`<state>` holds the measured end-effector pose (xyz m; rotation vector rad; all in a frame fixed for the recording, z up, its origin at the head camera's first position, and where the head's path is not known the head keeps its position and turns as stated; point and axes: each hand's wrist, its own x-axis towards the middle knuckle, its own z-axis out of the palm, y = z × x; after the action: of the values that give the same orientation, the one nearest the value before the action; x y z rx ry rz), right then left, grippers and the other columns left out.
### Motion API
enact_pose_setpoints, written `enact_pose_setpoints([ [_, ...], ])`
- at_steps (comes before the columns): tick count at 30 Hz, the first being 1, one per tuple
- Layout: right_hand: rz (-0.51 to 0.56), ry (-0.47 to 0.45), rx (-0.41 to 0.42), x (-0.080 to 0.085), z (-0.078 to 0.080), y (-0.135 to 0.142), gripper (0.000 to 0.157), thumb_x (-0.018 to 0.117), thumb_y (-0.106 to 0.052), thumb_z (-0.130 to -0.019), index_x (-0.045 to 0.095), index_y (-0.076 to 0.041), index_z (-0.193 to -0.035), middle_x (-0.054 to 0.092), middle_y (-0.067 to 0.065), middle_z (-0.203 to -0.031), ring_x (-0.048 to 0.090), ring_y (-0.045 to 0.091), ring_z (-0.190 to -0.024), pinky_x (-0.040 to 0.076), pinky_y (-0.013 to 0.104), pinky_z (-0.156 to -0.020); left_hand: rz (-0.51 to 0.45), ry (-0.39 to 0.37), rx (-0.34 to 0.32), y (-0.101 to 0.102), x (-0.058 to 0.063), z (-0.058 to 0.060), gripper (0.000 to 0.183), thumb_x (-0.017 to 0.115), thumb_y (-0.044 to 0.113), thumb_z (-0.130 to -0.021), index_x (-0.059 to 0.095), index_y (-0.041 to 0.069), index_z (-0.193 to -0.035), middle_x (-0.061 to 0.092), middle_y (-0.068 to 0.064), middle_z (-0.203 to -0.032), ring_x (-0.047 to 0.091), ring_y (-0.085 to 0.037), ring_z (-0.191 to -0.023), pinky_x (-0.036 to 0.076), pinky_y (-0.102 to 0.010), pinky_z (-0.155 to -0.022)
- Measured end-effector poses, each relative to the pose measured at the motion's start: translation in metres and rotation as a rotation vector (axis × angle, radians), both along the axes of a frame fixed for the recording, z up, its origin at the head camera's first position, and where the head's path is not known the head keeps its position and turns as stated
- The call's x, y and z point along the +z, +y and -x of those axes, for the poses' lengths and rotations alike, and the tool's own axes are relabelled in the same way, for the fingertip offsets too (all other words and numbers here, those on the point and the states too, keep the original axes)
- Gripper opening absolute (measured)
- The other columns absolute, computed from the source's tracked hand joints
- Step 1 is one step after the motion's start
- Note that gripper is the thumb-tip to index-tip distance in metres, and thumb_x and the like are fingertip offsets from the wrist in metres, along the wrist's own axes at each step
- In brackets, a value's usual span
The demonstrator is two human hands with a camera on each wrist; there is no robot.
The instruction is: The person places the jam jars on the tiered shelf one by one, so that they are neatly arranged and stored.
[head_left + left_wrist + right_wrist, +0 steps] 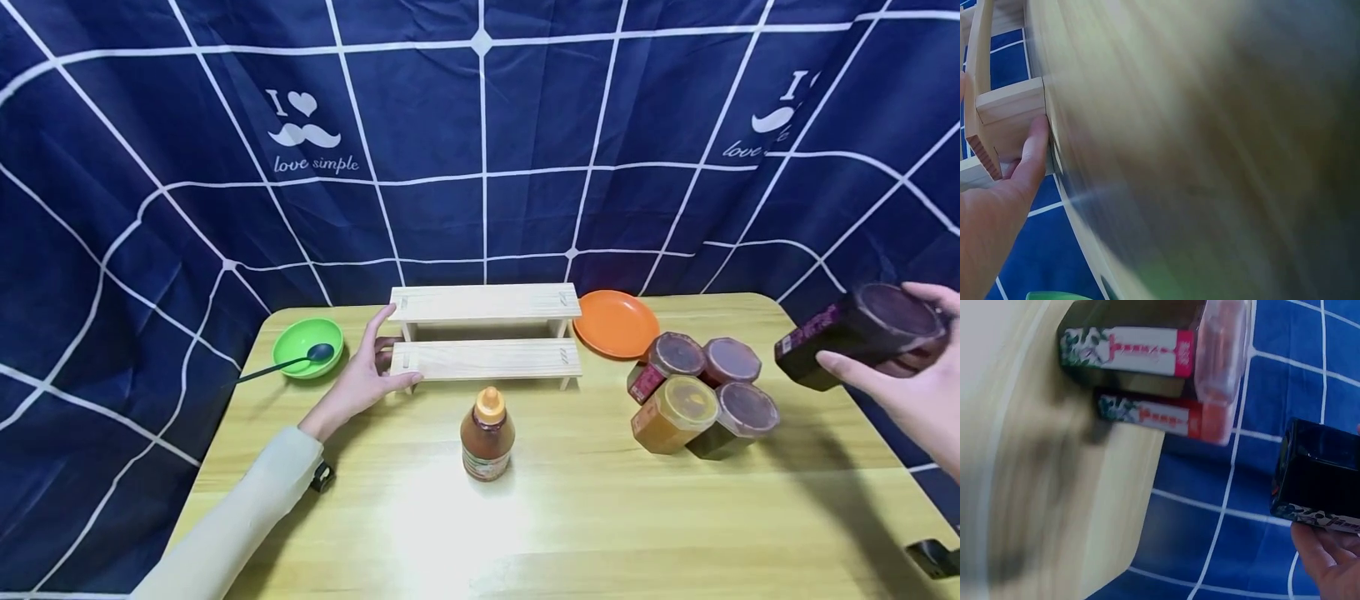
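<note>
At the left end of a two-step wooden rack (486,358), my left hand (362,367) grips the side, with the thumb at the lower shelf and the index finger up by the upper one. The left wrist view shows a finger against the rack's side piece (1013,103). Over the right side of the table, my right hand (911,375) holds a dark jar (847,337) in the air, tilted, its lid toward the palm. The same dark jar (1322,472) shows in the right wrist view, fingers beneath it. An orange-capped sauce bottle (487,442) stands before the rack.
Several lidded jars cluster on the right, including a yellow one (675,414) and a dark one (738,421). Behind them lies an orange plate (617,323). A green bowl (300,337) with a black spoon (318,353) sits at the left. Blue cloth (427,167) surrounds the table.
</note>
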<state>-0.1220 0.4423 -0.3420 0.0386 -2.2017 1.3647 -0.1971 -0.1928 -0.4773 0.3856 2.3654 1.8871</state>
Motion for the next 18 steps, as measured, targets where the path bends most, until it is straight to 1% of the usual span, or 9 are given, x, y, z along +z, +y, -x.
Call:
enact_pose_setpoints([
  [1,-0.048,-0.010,-0.002,0.003,0.002,-0.004,0.106,0.074,0.033,-0.074,0.039,-0.013,-0.163,0.060,-0.004,-0.136,0.067,-0.004,-0.107,0.051,0.008,-0.083,0.003,0.003,0.004,0.000,0.000,0.000,0.122,0.091,-0.002,-0.088,0.016,0.040,-0.174,0.049,-0.027,-0.152,0.059,-0.044,-0.134,0.055,-0.051,-0.101],
  [3,-0.089,-0.025,0.020,0.009,0.004,-0.013,0.108,0.077,0.031,-0.074,0.037,-0.014,-0.163,0.060,-0.007,-0.134,0.067,-0.007,-0.104,0.051,0.008,-0.081,0.008,0.010,0.010,-0.001,0.001,0.000,0.121,0.091,-0.002,-0.088,0.016,0.039,-0.174,0.048,-0.028,-0.152,0.058,-0.045,-0.134,0.054,-0.055,-0.102],
  [5,-0.113,-0.042,0.034,0.014,0.006,-0.021,0.110,0.079,0.030,-0.074,0.036,-0.016,-0.163,0.061,-0.009,-0.132,0.068,-0.008,-0.102,0.051,0.008,-0.081,0.012,0.015,0.009,-0.001,0.001,0.000,0.121,0.091,-0.001,-0.089,0.015,0.038,-0.174,0.048,-0.029,-0.152,0.058,-0.045,-0.134,0.054,-0.056,-0.102],
  [8,-0.138,-0.075,0.051,0.022,0.008,-0.034,0.112,0.083,0.027,-0.075,0.034,-0.019,-0.164,0.059,-0.011,-0.134,0.066,-0.007,-0.104,0.051,0.007,-0.082,0.022,0.019,0.004,0.000,0.000,0.000,0.120,0.091,0.000,-0.090,0.014,0.038,-0.174,0.050,-0.029,-0.151,0.059,-0.046,-0.134,0.055,-0.054,-0.100],
  [11,-0.144,-0.104,0.075,0.028,0.011,-0.047,0.111,0.085,0.024,-0.076,0.033,-0.022,-0.163,0.057,-0.009,-0.135,0.065,-0.005,-0.107,0.051,0.008,-0.083,0.027,0.016,0.007,0.000,0.000,0.000,0.120,0.091,0.001,-0.090,0.014,0.039,-0.174,0.051,-0.029,-0.149,0.061,-0.045,-0.132,0.057,-0.051,-0.099],
  [15,-0.155,-0.121,0.102,0.034,0.018,-0.063,0.110,0.087,0.021,-0.078,0.033,-0.023,-0.163,0.057,-0.010,-0.135,0.066,-0.005,-0.105,0.051,0.007,-0.084,0.028,0.009,0.011,0.000,0.000,0.000,0.120,0.091,0.002,-0.090,0.015,0.040,-0.174,0.053,-0.029,-0.147,0.062,-0.045,-0.130,0.057,-0.051,-0.098],
  [18,-0.158,-0.121,0.118,0.037,0.023,-0.073,0.109,0.088,0.018,-0.079,0.033,-0.023,-0.163,0.060,-0.011,-0.135,0.067,-0.005,-0.104,0.050,0.007,-0.085,0.027,0.008,0.007,0.000,0.000,0.000,0.120,0.091,0.002,-0.090,0.014,0.040,-0.174,0.053,-0.029,-0.147,0.062,-0.045,-0.129,0.058,-0.048,-0.096],
])
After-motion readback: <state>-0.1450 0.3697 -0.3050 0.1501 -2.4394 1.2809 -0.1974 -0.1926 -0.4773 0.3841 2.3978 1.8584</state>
